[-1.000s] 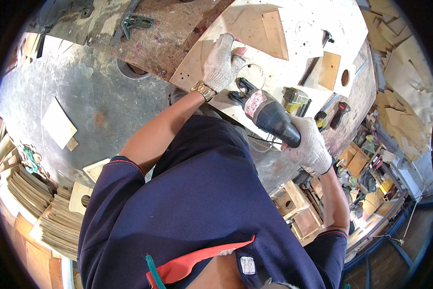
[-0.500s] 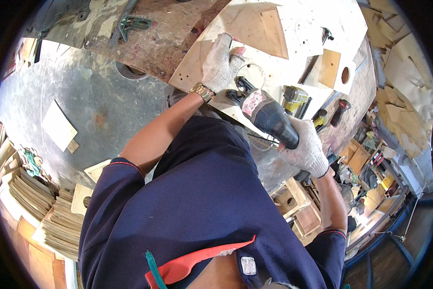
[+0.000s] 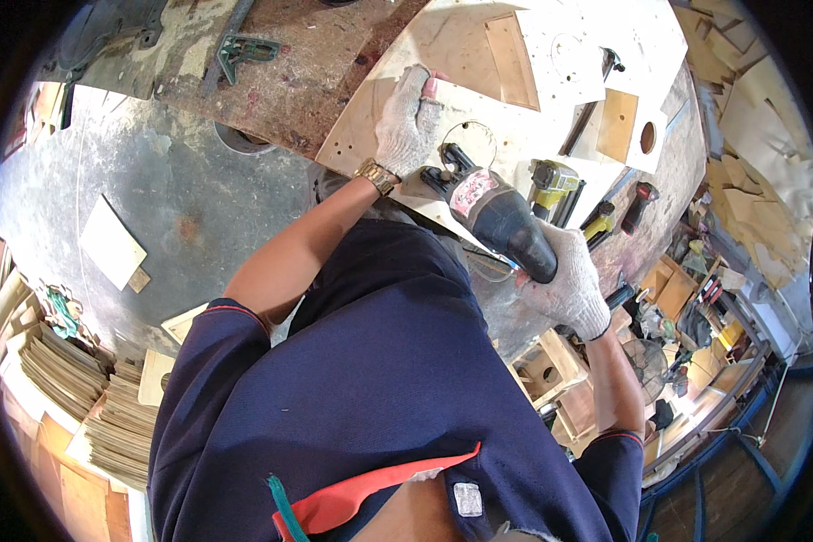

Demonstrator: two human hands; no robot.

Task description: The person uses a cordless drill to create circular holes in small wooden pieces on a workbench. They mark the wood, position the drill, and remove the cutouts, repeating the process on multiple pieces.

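Plywood panel (image 3: 397, 99): pale sheet lying on the surface (image 3: 271, 81), its near corner at the person's waist; a pencilled circle (image 3: 468, 143) shows just beyond the tool's nose.
Left hand (image 3: 408, 122): in a white knit glove, pressed flat on the panel with fingers spread; its grip is open and holds nothing. A gold wristwatch (image 3: 376, 175) sits at the cuff.
Right hand (image 3: 564, 282): gloved too, grip wrapped tight around the rear handle of the power tool (image 3: 492, 212).
Power tool: black body with a red and white label, angled down onto the panel edge. Its cutting end is hidden beneath the housing, so contact with the wood cannot be made out.
Cord: a thin line trails from the tool toward the body, mostly lost against the dark shirt.
Further on the surface: a yellow and black nailer (image 3: 553, 188), a square wood piece with a round hole (image 3: 629, 130), a green clamp (image 3: 244, 50) at the far rusty end.
Floor: stacks of thin boards (image 3: 72, 379) lower left, cut off by the dark rim.
Hidden: the person's blue shirt covers the near surface edge and everything under it.
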